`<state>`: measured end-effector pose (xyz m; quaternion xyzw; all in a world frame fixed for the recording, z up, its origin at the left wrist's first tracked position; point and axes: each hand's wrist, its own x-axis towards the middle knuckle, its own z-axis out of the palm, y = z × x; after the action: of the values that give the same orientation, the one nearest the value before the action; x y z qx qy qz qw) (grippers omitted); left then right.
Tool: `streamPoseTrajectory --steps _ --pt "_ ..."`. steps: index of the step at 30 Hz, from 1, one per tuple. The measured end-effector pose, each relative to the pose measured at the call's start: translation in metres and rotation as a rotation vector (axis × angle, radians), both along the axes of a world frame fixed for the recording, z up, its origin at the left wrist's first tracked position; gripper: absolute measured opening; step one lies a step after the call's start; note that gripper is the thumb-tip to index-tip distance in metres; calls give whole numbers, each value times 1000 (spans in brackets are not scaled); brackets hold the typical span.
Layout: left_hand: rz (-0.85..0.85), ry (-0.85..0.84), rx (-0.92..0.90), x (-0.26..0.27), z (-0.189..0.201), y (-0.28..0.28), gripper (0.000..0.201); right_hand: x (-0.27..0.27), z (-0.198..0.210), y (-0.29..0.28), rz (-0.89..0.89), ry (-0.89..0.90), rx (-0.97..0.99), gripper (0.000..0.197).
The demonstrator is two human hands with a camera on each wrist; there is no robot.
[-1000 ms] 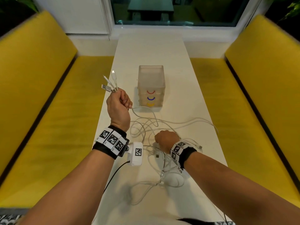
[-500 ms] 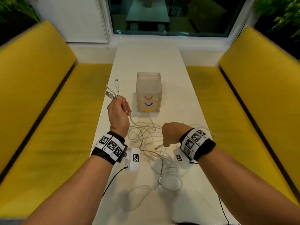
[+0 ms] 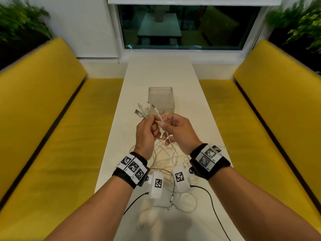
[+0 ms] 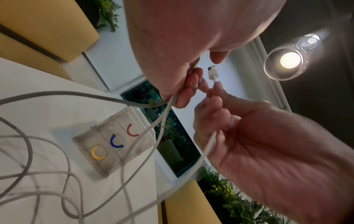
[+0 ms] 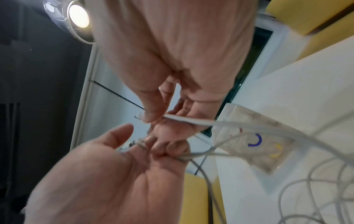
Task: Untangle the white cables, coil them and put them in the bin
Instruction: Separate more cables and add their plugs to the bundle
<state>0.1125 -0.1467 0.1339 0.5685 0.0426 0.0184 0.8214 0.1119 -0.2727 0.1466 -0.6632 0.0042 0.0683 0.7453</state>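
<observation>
both hands are working raised above the white table (image 3: 161, 75), close together, in front of the clear bin (image 3: 161, 100). the left hand (image 3: 146, 134) is gripping a bunch of white cables (image 3: 166, 159) in curled fingers, with several connector ends (image 3: 141, 112) fanning up and out past its knuckles toward the bin. the right hand (image 3: 180, 132) is pinching a single cable end (image 3: 157, 113) between thumb and forefinger, that strand running down through its palm; its tip is standing just beside the left hand's bunch, not clearly touching it. the rest of the cables are hanging down from both hands and lying in loose, overlapping loops on the table between the wrists and nearer the body, still tangled. the bin is sitting upright at mid-table, beyond the hands, showing red, blue and yellow curved marks (image 4: 114, 141) on its near face in the left wrist view; no cable can be made out inside it. yellow benches (image 3: 52, 136) are running along both sides of the table, and a dark window (image 3: 187, 26) is closing the far end.
</observation>
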Motion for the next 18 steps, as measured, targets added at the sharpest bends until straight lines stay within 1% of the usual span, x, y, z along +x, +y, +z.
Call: streamPoseTrajectory --steps 2,5,7,9,12,14,16,18 --pt "-8 -13 40 -4 1 -6 29 0 -3 6 -68 -36 10 19" --pt "-1 -25 137 -7 0 -13 34 2 -11 12 -145 -69 -17 11" --pt "15 -8 157 -8 0 -14 35 2 -15 13 -164 -73 -41 12" --pt "32 16 163 -7 0 -13 37 2 -15 10 -114 -73 -57 12" --pt "112 24 211 2 0 1 41 2 -12 0 59 -36 -88 16" --pt "156 19 213 12 0 13 41 1 -15 -10 158 -5 -138 16" --pt "158 -17 172 20 2 25 42 -1 -25 -21 202 3 -179 16" --pt "163 -65 152 23 8 32 43 -3 -37 -29 219 25 -229 24"
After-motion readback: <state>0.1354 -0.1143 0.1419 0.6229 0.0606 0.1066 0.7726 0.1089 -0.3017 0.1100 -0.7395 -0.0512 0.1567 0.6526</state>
